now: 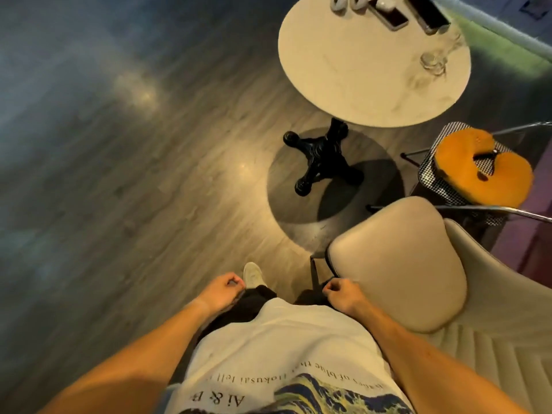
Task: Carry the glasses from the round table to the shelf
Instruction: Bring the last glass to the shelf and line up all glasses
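The round white table [352, 76] stands ahead and to the right of me. Clear glasses [433, 62] sit close together near its right edge; blur keeps me from telling how many. My left hand [222, 289] and my right hand [342, 295] hang low in front of my hips, far short of the table. Both have loosely curled fingers and hold nothing. No shelf is in view.
Two dark phones [397, 17] and white objects [340, 1] lie at the table's far side. Its black cross base [322, 162] stands on the wood floor. A beige chair [397, 264] is close on my right, and a checkered chair with an orange cushion [484, 165] stands beyond it.
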Available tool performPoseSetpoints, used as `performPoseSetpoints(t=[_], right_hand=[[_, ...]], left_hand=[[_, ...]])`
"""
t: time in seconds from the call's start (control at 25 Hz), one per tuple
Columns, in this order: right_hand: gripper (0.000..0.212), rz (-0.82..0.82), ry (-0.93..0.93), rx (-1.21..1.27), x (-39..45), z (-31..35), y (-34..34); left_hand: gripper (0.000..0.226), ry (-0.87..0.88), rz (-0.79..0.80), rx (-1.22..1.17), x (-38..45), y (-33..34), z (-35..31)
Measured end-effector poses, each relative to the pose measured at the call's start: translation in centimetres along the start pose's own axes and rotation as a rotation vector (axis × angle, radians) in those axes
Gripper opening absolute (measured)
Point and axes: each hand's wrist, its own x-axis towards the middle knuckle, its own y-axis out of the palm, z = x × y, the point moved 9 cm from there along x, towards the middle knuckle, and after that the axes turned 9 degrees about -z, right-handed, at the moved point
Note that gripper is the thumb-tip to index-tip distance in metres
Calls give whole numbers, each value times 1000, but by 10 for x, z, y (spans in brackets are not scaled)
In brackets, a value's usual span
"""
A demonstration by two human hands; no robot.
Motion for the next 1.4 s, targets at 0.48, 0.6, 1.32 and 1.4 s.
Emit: performPoseSetpoints(t=[0.48,0.6,1.32,1.4], right_hand=[[15,-139,116,329,80,110,-84],[17,-186,95,386,121,129,-129],[45,-829,-29,450,265,140,-557],[56,-795,-37,330,280,142,-571]], left_hand=[[16,175,156,285,139,-85,-180],[13,272,159,367,170,-85,-238],[43,695,259,305,260,31,-707],[54,676,267,284,271,53,-735]])
